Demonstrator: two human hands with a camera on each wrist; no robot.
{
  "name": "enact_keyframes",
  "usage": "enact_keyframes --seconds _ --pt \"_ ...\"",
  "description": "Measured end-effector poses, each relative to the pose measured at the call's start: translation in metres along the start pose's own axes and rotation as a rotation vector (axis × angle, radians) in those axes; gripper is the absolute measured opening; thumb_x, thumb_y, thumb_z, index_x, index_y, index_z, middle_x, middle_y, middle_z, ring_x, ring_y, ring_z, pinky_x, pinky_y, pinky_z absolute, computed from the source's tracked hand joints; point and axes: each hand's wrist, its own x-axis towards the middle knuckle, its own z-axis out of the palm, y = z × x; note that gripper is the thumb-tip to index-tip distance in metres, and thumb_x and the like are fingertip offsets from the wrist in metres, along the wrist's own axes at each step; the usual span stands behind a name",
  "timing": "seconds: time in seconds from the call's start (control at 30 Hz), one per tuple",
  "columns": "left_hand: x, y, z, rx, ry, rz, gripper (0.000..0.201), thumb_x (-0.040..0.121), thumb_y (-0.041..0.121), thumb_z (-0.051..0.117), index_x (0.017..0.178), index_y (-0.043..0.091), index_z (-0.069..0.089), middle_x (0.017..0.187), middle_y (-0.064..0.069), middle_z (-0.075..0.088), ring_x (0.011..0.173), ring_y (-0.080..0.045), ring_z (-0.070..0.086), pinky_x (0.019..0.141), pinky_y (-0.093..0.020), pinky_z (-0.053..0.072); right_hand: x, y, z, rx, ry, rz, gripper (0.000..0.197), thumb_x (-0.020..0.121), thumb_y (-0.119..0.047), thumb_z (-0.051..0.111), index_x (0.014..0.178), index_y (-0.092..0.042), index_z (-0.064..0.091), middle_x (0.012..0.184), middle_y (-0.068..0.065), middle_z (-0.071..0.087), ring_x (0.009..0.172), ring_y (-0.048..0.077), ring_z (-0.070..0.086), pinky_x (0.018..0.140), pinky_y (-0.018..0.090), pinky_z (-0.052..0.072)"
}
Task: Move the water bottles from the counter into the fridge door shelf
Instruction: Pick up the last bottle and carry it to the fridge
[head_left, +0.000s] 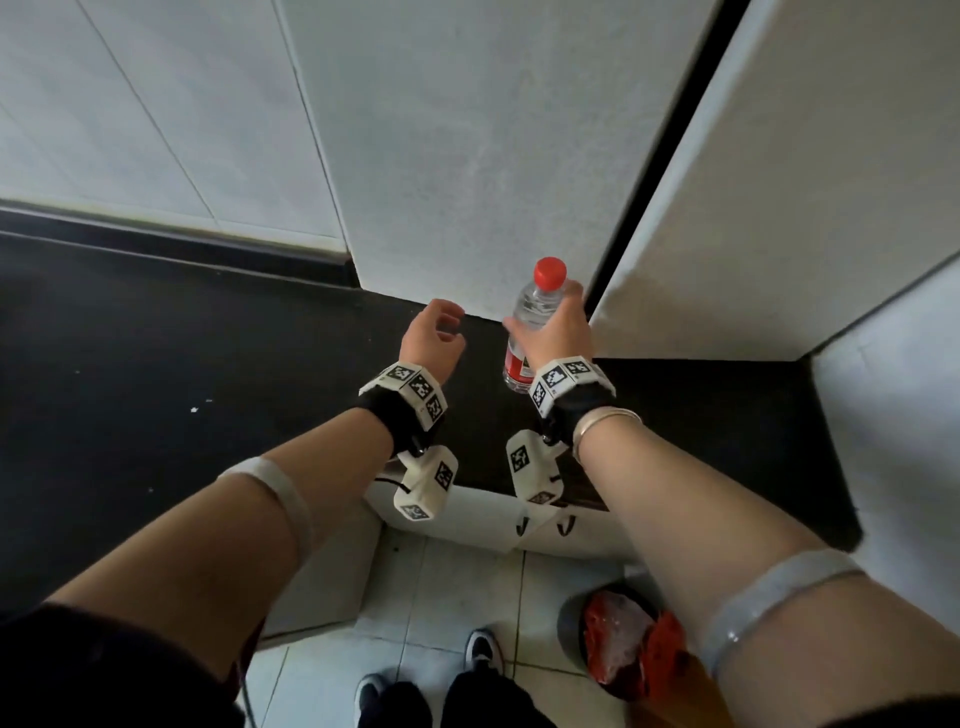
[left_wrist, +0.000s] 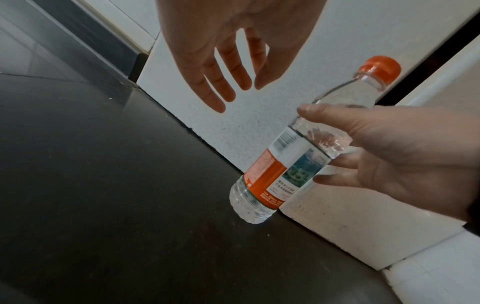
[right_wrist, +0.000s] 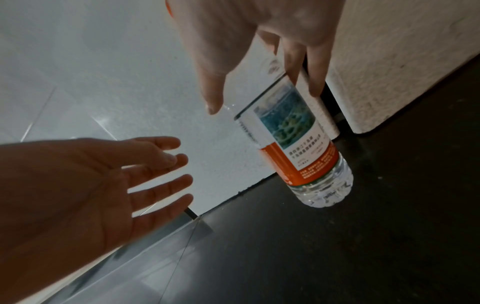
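A clear water bottle (head_left: 535, 306) with a red cap and an orange-and-white label is upright over the dark counter (head_left: 208, 364), close to a white wall panel. My right hand (head_left: 558, 332) grips its upper body, thumb on one side and fingers on the other. In the left wrist view the bottle (left_wrist: 283, 162) has its base at or just above the counter, and the right hand (left_wrist: 389, 148) wraps round it. The right wrist view shows the bottle (right_wrist: 293, 127) under my right hand (right_wrist: 233, 51). My left hand (head_left: 436, 332) (left_wrist: 241, 82) (right_wrist: 91, 185) hovers empty to the bottle's left, fingers relaxed.
A white panel (head_left: 467, 156) rises behind the bottle, with a narrow dark gap (head_left: 660, 171) between it and another white panel (head_left: 779, 182) on the right. Below the counter edge are white cupboard doors (head_left: 483, 519). A dark bin with a red bag (head_left: 623, 639) stands on the tiled floor.
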Motion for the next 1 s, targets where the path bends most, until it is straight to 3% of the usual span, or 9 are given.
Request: enact_keyframes --seconds 0.23,0.47,0.57,0.77,1.0 --pt "0.005 -0.002 -0.005 0.021 -0.088 -0.001 0.031 0.085 0.004 0.054 0.114 0.013 0.053 0.112 -0.006 0.059 0.093 -0.016 0.056 0.083 -0.030 0.049 -0.010 -0.005 -0.003 -0.030 0.049 0.044 0.058 0.074 -0.031 0.074 0.120 -0.017 0.043 0.117 0.003 0.059 0.109 0.023 0.059 0.090 0.036 0.046" --pt "-0.010 0.002 -0.016 0.013 -0.210 0.051 0.033 0.085 0.004 0.055 0.116 0.016 0.052 0.112 -0.003 0.058 0.099 -0.017 0.057 0.081 -0.028 0.048 -0.056 -0.016 -0.020 -0.053 0.127 0.125 0.063 0.075 -0.032 0.074 0.125 -0.019 0.039 0.123 0.004 0.055 0.114 0.025 0.057 0.093 0.043 0.046" --pt "-0.028 0.004 -0.019 0.028 -0.283 0.117 0.034 0.085 0.003 0.054 0.117 0.015 0.052 0.113 -0.003 0.057 0.095 -0.013 0.054 0.079 -0.026 0.044 -0.087 -0.019 -0.031 -0.056 0.176 0.177 0.062 0.074 -0.036 0.074 0.123 -0.019 0.040 0.120 0.003 0.058 0.111 0.025 0.059 0.092 0.042 0.048" --pt "-0.078 0.008 -0.015 0.060 -0.468 0.230 0.035 0.085 0.003 0.054 0.117 0.015 0.053 0.114 -0.005 0.058 0.098 -0.015 0.055 0.080 -0.026 0.043 -0.165 -0.012 -0.058 -0.028 0.297 0.330 0.065 0.076 -0.035 0.072 0.128 -0.020 0.035 0.122 0.005 0.058 0.112 0.026 0.058 0.094 0.041 0.046" --pt "-0.153 0.020 0.017 0.103 -0.663 0.325 0.035 0.086 0.003 0.053 0.117 0.018 0.052 0.110 0.002 0.054 0.097 -0.011 0.053 0.083 -0.026 0.045 -0.256 0.018 -0.101 -0.043 0.459 0.502 0.071 0.079 -0.037 0.069 0.134 -0.020 0.029 0.127 0.007 0.056 0.114 0.029 0.057 0.093 0.040 0.046"
